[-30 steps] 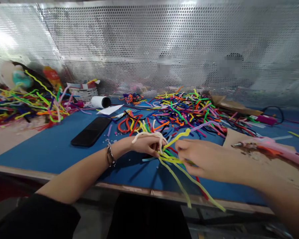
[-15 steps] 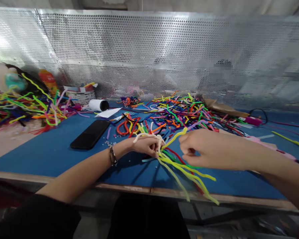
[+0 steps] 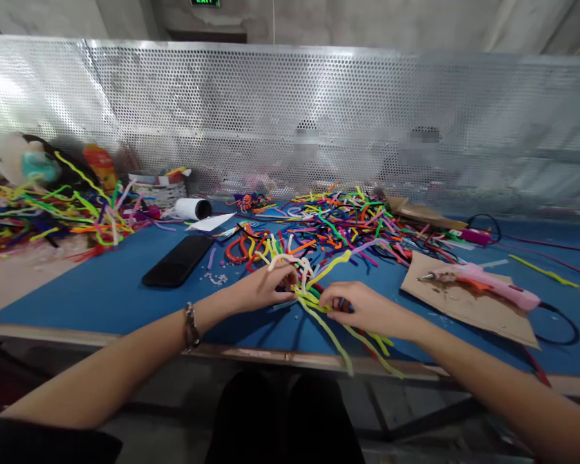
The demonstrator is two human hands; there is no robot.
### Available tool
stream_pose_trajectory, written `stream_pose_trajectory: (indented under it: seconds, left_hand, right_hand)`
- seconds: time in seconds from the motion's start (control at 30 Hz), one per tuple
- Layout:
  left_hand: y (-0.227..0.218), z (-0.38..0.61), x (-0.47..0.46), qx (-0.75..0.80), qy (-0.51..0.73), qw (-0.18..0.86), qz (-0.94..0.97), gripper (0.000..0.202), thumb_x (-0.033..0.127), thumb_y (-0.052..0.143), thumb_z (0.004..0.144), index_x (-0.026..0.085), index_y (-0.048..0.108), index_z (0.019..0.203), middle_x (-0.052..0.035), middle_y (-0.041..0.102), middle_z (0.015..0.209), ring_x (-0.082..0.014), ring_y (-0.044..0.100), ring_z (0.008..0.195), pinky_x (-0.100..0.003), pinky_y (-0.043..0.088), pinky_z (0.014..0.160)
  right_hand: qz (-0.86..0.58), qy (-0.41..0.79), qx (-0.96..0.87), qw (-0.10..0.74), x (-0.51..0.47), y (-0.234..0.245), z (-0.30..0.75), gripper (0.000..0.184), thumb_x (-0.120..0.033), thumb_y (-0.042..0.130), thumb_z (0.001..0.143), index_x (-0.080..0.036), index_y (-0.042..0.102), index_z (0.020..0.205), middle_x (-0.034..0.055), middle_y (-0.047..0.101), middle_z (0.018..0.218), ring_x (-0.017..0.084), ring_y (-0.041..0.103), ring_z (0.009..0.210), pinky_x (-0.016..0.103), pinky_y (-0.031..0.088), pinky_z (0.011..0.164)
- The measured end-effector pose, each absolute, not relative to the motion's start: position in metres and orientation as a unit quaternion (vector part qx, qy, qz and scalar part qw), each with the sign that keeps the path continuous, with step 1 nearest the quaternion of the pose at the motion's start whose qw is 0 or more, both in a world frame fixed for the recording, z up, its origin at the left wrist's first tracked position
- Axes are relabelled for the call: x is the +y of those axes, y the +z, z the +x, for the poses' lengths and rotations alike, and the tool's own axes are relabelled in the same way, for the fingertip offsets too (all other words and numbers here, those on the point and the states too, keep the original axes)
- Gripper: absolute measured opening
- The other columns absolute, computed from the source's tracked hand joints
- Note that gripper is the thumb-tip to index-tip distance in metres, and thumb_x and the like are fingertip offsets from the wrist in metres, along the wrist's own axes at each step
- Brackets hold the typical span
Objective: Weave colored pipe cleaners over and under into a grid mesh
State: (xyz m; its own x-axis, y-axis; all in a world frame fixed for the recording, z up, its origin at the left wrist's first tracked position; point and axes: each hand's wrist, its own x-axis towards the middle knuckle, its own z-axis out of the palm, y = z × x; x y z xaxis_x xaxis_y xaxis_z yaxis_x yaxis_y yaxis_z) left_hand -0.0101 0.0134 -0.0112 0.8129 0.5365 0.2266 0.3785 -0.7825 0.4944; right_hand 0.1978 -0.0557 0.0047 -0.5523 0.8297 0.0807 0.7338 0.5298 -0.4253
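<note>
Lowered from half a second ago, the right hand (image 3: 362, 308) now meets the left hand (image 3: 265, 288) at a bundle of yellow-green pipe cleaners (image 3: 326, 327), right of the black phone (image 3: 178, 260) on the blue table (image 3: 111, 290). Both hands are closed, fingers pinching the bundle, whose loose ends trail over the table's near edge. A white pipe cleaner (image 3: 290, 259) arches over the left hand. Beyond and right of the phone lies a multicoloured pile (image 3: 348, 222); much farther right, a pink glue gun (image 3: 488, 287) rests on cardboard (image 3: 468, 309).
</note>
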Motion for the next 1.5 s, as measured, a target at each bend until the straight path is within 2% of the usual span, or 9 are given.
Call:
stream_pose_trajectory:
  seconds: [0.23,0.37,0.47,0.6,0.87,1.0,1.13,1.33,1.5]
  left_hand:
    - [-0.005,-0.009,-0.012,0.171,0.126,-0.071,0.975,0.013,0.023,0.047,0.086,0.020,0.059,0.090,-0.0010,0.059,0.086,-0.0132,0.056,0.076,-0.022,0.041,0.066]
    - [-0.007,0.003,-0.012,0.176,0.069,-0.152,0.970,0.012,0.018,0.050,0.084,0.019,0.061,0.089,-0.0022,0.061,0.079,-0.0146,0.057,0.069,-0.022,0.039,0.057]
    - [-0.007,0.008,-0.005,0.182,0.054,-0.106,0.976,0.011,0.015,0.051,0.082,0.017,0.062,0.081,-0.0025,0.061,0.075,-0.0136,0.057,0.067,-0.021,0.034,0.050]
    - [-0.005,0.012,0.003,0.175,0.071,-0.029,0.982,0.005,0.018,0.057,0.079,0.019,0.061,0.080,-0.0011,0.062,0.075,-0.0130,0.056,0.068,-0.020,0.032,0.051]
    - [-0.009,0.010,0.004,0.212,0.130,0.082,0.965,0.009,0.013,0.054,0.074,0.017,0.054,0.066,0.0041,0.052,0.058,-0.0089,0.048,0.056,-0.018,0.029,0.053]
    - [-0.013,0.010,0.007,0.233,0.146,0.128,0.953,0.011,0.012,0.050,0.073,0.016,0.047,0.063,0.0054,0.046,0.055,-0.0084,0.042,0.052,-0.019,0.028,0.052]
    - [-0.015,0.010,0.010,0.260,0.172,0.161,0.936,0.015,0.016,0.040,0.079,0.018,0.039,0.064,0.0052,0.040,0.058,-0.0099,0.039,0.055,-0.020,0.029,0.054]
    - [-0.015,0.007,0.009,0.283,0.210,0.198,0.915,0.014,0.016,0.031,0.081,0.019,0.034,0.067,0.0036,0.040,0.066,-0.0106,0.040,0.062,-0.021,0.034,0.060]
    - [-0.016,0.006,0.008,0.290,0.233,0.195,0.908,0.014,0.020,0.038,0.080,0.018,0.036,0.066,0.0041,0.040,0.063,-0.0098,0.039,0.059,-0.020,0.034,0.056]
  right_hand:
    - [-0.462,0.363,-0.785,0.196,-0.043,-0.002,0.197,0.025,-0.005,0.040,0.063,-0.015,0.053,0.081,-0.0009,0.057,0.070,0.009,0.052,0.059,0.021,0.044,0.056]
    - [-0.466,0.397,-0.761,0.213,-0.042,-0.006,0.196,0.020,-0.007,0.042,0.061,-0.016,0.051,0.077,-0.0028,0.053,0.066,0.007,0.049,0.053,0.020,0.044,0.052]
    - [-0.464,0.404,-0.758,0.216,-0.042,-0.008,0.197,0.016,-0.010,0.044,0.064,-0.015,0.051,0.078,-0.0025,0.053,0.068,0.007,0.049,0.053,0.020,0.043,0.052]
    - [-0.461,0.384,-0.777,0.191,-0.043,-0.006,0.198,0.017,-0.009,0.042,0.068,-0.014,0.052,0.081,-0.0022,0.052,0.067,0.007,0.048,0.054,0.020,0.042,0.053]
    - [-0.415,0.109,-0.896,0.112,-0.061,0.008,0.188,0.023,-0.008,0.040,0.077,-0.013,0.059,0.089,0.0081,0.058,0.086,0.016,0.052,0.076,0.029,0.042,0.071]
    - [-0.422,0.193,-0.871,0.161,-0.058,0.007,0.197,0.024,-0.018,0.041,0.081,-0.014,0.056,0.100,0.0071,0.059,0.093,0.016,0.054,0.083,0.029,0.042,0.076]
    - [-0.455,0.293,-0.818,0.196,-0.051,0.001,0.207,0.025,-0.025,0.040,0.082,-0.012,0.053,0.099,0.0040,0.059,0.085,0.013,0.054,0.074,0.028,0.044,0.070]
    - [-0.459,0.359,-0.784,0.214,-0.045,-0.001,0.207,0.027,-0.033,0.035,0.085,-0.013,0.053,0.081,0.0007,0.054,0.069,0.011,0.052,0.064,0.026,0.045,0.063]
    - [-0.477,0.367,-0.768,0.217,-0.044,-0.001,0.208,0.034,-0.032,0.035,0.085,-0.014,0.049,0.110,0.0012,0.057,0.073,0.011,0.053,0.061,0.024,0.045,0.057]
